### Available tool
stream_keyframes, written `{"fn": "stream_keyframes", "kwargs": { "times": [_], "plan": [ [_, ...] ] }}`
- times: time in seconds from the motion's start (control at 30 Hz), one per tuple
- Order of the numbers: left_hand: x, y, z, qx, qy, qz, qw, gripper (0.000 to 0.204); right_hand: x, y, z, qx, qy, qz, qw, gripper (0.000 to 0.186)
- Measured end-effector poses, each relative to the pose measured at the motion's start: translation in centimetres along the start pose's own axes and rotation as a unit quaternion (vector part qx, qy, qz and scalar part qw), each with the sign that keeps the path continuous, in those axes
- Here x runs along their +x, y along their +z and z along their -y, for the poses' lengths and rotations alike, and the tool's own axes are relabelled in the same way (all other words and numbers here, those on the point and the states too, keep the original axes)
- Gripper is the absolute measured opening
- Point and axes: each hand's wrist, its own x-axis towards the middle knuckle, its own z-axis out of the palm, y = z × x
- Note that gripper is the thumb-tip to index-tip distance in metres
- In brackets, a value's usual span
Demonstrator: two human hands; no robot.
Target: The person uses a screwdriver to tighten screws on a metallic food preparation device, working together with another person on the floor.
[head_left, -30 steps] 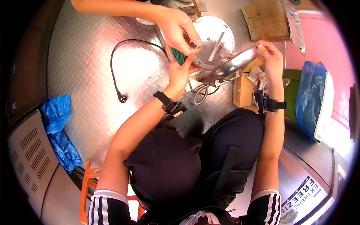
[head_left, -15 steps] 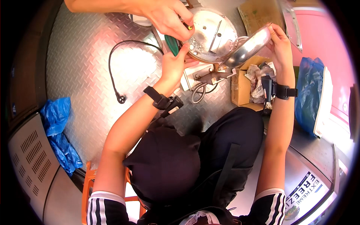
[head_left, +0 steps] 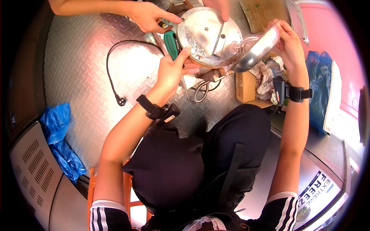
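Observation:
A round silver metal disc [head_left: 196, 32] with a flat bar across it is held up at the top of the head view. My left hand [head_left: 171, 71] grips its near-left edge, thumb above and fingers underneath. A tool with a ribbed green-and-black handle [head_left: 171, 44] sticks up by that thumb; its working end is hidden. My right hand [head_left: 289, 40] pinches the rim of a shiny dished metal cover [head_left: 256, 50], tilted beside the disc, with wires between the two. A co-worker's hand [head_left: 150, 17] holds a yellow-and-black handle [head_left: 161, 24] at the disc's left; another blurred hand [head_left: 219, 7] touches its far edge.
A black cable with a plug [head_left: 121, 101] lies on the patterned metal floor [head_left: 84, 77]. A cardboard box [head_left: 245, 87] with crumpled wrapping stands below the cover. Blue plastic bags lie left [head_left: 58, 123] and right [head_left: 318, 92]. An orange stool [head_left: 92, 188] is at lower left.
The co-worker's hand has drawn back left from the disc's face with the yellow-and-black handle. Another hand has come to the far edge. The green handle stands out more; my right hand shifted slightly right.

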Motion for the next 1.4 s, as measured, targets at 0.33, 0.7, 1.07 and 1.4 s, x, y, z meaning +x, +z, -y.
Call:
{"fn": "stream_keyframes", "kwargs": {
  "times": [0.33,0.7,1.07,1.4],
  "plan": [
    [-1.0,0.4,0.4,0.008,-0.009,0.008,1.0,0.04,-1.5,-0.5,-0.5,0.048,-0.012,0.002,0.999,0.017],
    [-1.2,0.2,0.2,-0.015,-0.033,0.035,0.999,0.038,-0.6,-1.3,-2.6,0.094,-0.039,-0.025,0.995,0.02],
    [-1.7,0.6,-0.1,-0.024,-0.058,0.046,0.997,0.038,-0.4,-1.5,-2.0,0.098,-0.034,0.03,0.994,0.02],
    [-1.4,0.3,0.5,-0.026,-0.06,0.067,0.996,0.039,-1.0,-1.0,-2.9,0.146,-0.054,-0.006,0.988,0.018]
  ]
}}
